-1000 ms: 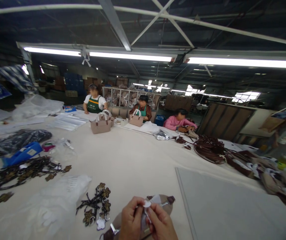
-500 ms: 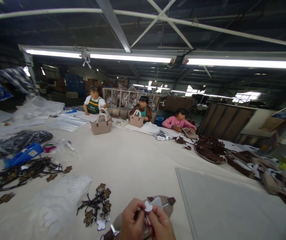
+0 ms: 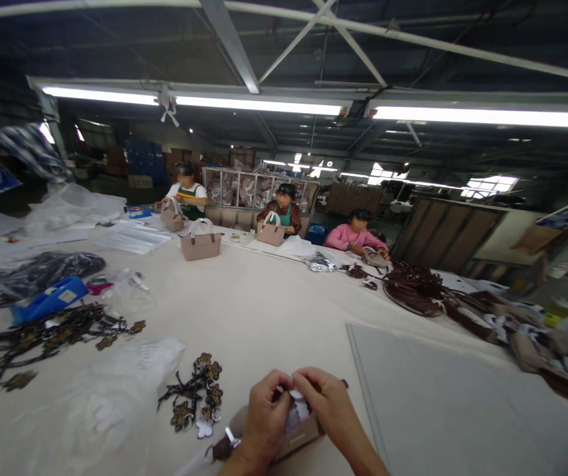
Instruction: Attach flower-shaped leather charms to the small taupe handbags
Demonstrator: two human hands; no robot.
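My left hand and my right hand are pinched with their fingertips meeting just above a taupe handbag. A small white piece shows below the fingertips, partly covered by them; its edges are hard to make out. The bag lies at the table's near edge, much of it hidden behind my hands and forearms. At its left end are a dark brown tab and a silver zip pull. To the left lies a bunch of flower-shaped charms on black cords.
A grey board lies on the right. Left are clear plastic bags, more corded charms and a blue tape dispenser. Brown straps are heaped at the far right. Several co-workers sit opposite, near a finished handbag.
Both hands have risen slightly, and the fingertips now meet higher, covering more of the white piece. More of the bag's front shows. Across the table, the left co-worker now handles another bag.
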